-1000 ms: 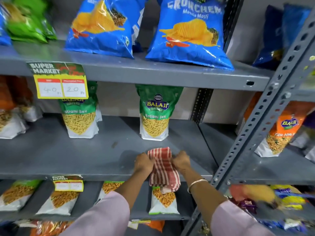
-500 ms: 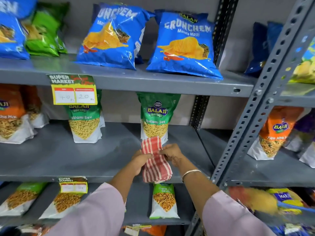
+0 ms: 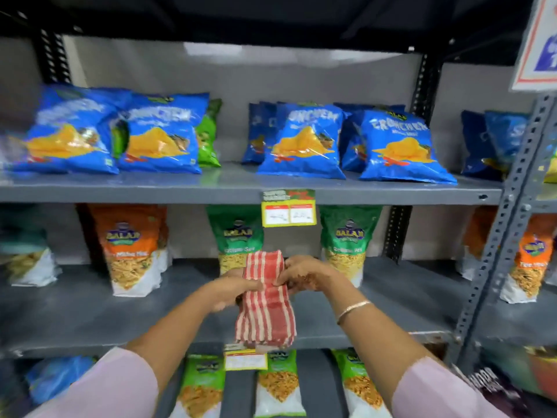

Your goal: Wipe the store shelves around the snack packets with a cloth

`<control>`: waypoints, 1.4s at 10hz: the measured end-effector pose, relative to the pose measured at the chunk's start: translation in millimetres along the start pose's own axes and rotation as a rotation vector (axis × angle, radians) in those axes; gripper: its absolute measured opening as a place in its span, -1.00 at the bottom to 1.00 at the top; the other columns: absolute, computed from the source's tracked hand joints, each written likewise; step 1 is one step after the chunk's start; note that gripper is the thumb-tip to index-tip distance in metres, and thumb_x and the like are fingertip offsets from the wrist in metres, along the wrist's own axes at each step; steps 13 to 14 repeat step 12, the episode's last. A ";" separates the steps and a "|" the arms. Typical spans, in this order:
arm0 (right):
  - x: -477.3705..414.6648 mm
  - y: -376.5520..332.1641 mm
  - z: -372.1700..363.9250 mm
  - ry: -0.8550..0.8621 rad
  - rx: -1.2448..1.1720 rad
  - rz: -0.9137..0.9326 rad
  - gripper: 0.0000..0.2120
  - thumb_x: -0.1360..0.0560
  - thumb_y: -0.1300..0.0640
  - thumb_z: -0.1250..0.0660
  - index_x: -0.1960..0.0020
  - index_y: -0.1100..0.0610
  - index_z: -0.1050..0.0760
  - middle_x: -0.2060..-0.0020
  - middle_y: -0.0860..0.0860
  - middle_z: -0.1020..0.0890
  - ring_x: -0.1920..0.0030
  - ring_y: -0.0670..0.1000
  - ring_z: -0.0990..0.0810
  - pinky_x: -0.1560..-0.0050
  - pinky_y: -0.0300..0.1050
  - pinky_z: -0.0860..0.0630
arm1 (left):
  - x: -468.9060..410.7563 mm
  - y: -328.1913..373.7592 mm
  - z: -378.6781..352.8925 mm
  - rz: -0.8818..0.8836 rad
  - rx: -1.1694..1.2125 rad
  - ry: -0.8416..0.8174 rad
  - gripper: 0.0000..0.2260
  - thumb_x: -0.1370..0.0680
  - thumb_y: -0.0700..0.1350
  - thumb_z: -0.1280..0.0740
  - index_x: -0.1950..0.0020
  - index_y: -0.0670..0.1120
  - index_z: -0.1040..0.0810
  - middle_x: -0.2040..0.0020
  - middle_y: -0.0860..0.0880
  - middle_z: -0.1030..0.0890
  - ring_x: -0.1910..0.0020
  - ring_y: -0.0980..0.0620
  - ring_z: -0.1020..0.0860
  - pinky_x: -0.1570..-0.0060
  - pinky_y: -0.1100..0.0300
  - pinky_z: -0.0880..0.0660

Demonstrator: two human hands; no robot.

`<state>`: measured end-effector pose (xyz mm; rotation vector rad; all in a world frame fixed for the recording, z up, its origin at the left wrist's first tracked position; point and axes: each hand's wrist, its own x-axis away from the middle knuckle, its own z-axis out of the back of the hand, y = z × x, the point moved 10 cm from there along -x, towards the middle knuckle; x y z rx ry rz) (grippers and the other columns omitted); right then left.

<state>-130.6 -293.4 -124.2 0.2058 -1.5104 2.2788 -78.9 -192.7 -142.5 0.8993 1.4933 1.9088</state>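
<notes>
A folded red-and-white striped cloth (image 3: 266,300) hangs in the air in front of the middle grey shelf (image 3: 90,315). My left hand (image 3: 236,289) pinches its left edge and my right hand (image 3: 304,274) grips its right edge near the top. Behind the cloth stand two green sev packets (image 3: 238,236) (image 3: 349,242) and an orange packet (image 3: 132,248). Blue chip bags (image 3: 304,143) lie in a row on the upper shelf (image 3: 235,184). The cloth touches no shelf.
A yellow price tag (image 3: 288,210) hangs from the upper shelf's front edge, another tag (image 3: 245,359) from the middle shelf. More green packets (image 3: 278,384) fill the lower shelf. A perforated grey upright (image 3: 497,236) divides off the right-hand rack with orange packets (image 3: 527,260).
The view has tilted up and shifted, so the upper shelf with chip bags now shows fully. Both hands have raised the cloth off the middle shelf's front edge.
</notes>
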 end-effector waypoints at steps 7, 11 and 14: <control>-14.7 -265.7 100.5 0.507 -0.116 0.348 -0.82 -0.39 0.43 -0.39 0.21 0.24 -0.41 0.39 0.13 -0.48 0.52 -0.02 -0.52 0.61 -0.29 -0.46 | -32.0 236.5 160.8 -0.206 0.073 0.321 -0.64 -0.46 -0.29 -0.40 -0.21 -0.36 -0.44 0.08 -0.22 -0.62 0.12 -0.13 -0.59 0.03 -0.01 -0.54; 31.3 -273.9 114.9 0.642 0.144 0.526 -0.82 -0.44 0.32 -0.37 -0.03 0.34 -0.57 0.07 0.17 -0.65 0.02 0.09 -0.60 0.06 -0.07 -0.51 | -45.1 229.4 167.0 -0.048 -0.832 0.737 -0.24 -0.45 0.21 -0.35 -0.45 -0.18 -0.13 -0.39 -0.14 -0.35 -0.35 -0.11 -0.32 -0.28 0.08 -0.30; 147.9 -316.0 101.9 0.370 -0.327 1.019 -0.82 -0.44 0.41 -0.34 0.02 0.25 -0.64 0.29 0.06 -0.67 0.28 -0.04 -0.59 0.23 -0.28 -0.55 | -3.8 267.8 170.9 -0.215 -1.122 1.115 -0.33 -0.53 0.21 -0.19 -0.46 -0.19 -0.13 -0.38 -0.15 -0.34 -0.36 -0.13 -0.29 -0.29 -0.02 -0.25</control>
